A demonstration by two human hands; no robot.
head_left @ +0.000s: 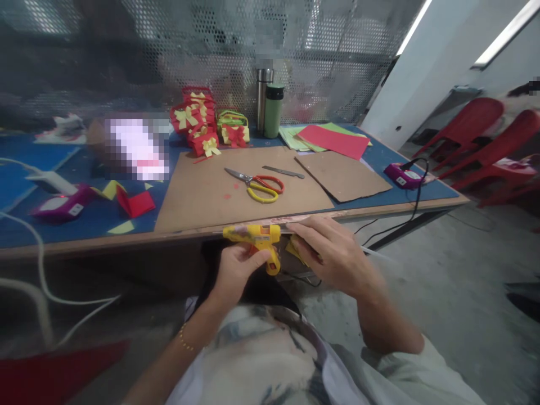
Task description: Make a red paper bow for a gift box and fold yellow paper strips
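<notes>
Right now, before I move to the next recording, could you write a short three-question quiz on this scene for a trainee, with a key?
1. Multiple choice: what is in the person's left hand?
A) a hammer
B) a yellow glue gun
C) a paintbrush

2. True or false: the scissors lie on the larger cardboard sheet.

3. Short answer: which stands nearer the camera, the green bottle or the steel flask?

Key:
1. B
2. True
3. The green bottle; it partly covers the steel flask behind it.
</notes>
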